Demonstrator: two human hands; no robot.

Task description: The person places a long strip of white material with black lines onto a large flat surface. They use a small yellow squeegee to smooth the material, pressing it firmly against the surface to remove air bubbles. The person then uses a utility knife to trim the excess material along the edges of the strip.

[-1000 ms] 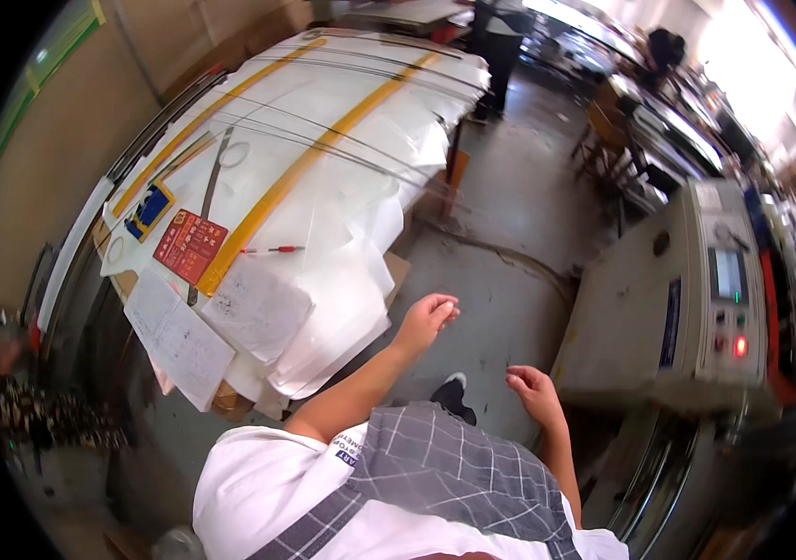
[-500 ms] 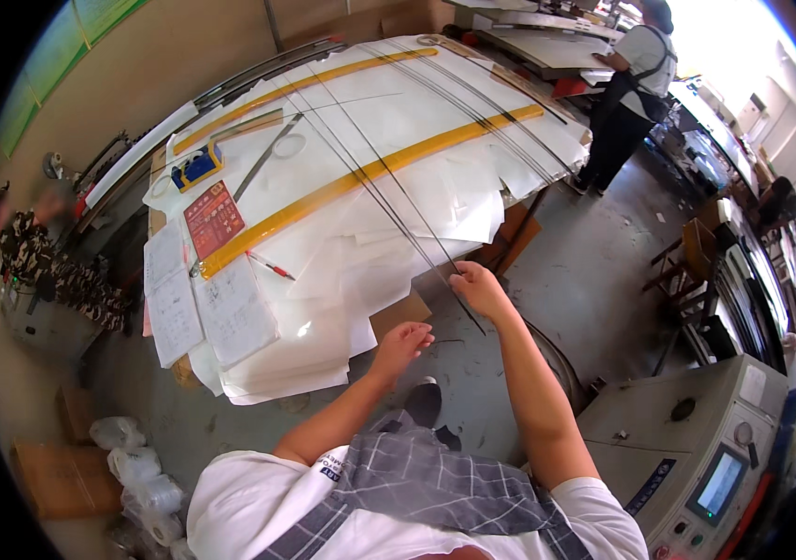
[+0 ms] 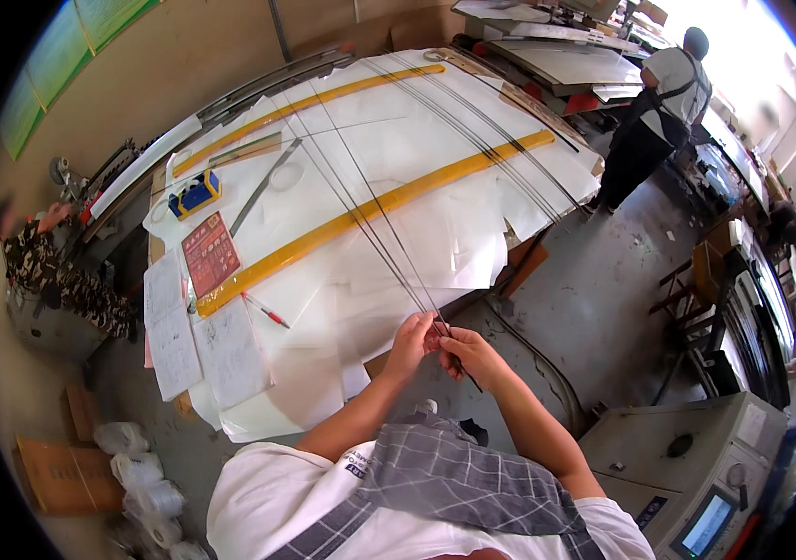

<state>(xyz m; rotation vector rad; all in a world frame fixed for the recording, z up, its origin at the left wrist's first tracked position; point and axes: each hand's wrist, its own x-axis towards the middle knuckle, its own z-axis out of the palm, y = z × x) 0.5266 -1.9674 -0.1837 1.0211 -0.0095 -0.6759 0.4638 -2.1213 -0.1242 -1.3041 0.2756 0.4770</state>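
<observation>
Both forearms reach forward from the lower edge, meeting at the near edge of the paper-covered table (image 3: 528, 201). The left hand (image 3: 412, 343) and right hand (image 3: 469, 353) sit almost touching, fingers pinched narrow around the near ends of thin dark rods (image 3: 374, 219), which run away from the fingertips across the white sheets, crossing a yellow strip (image 3: 370, 219).
</observation>
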